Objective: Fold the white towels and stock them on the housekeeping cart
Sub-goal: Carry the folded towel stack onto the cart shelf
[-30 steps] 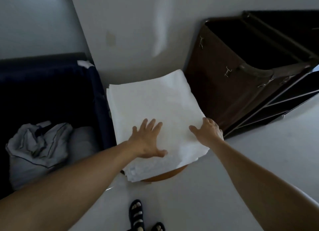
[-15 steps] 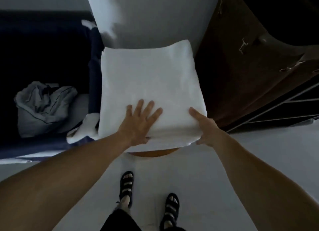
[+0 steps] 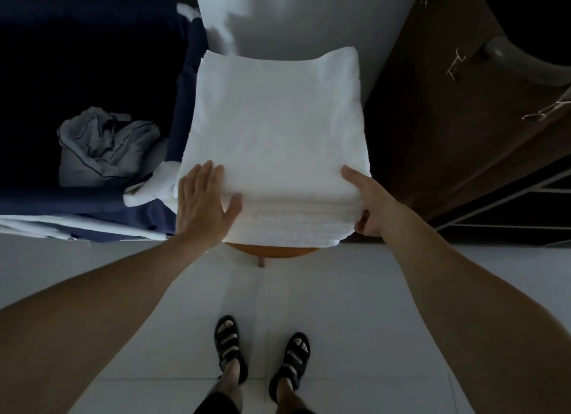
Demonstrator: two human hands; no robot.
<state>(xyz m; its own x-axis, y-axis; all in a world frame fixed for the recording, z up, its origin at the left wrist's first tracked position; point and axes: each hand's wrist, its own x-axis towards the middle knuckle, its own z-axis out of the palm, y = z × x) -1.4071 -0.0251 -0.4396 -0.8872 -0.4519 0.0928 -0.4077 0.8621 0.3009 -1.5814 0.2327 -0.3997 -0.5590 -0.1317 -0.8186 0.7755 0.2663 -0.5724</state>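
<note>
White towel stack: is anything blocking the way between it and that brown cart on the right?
Nothing visible does. The towel stack sits on a wooden stool right beside the brown cart, with only a dark gap between. The left hand lies flat on its near left corner, and the right hand pinches its near right corner.

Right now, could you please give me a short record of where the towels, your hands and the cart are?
towel stack: folded, white, on the round wooden stool
left hand: flat on the near left corner
right hand: grips the near right corner
housekeeping cart: right of the stool
grey linen: crumpled in the dark blue bin, left
</note>
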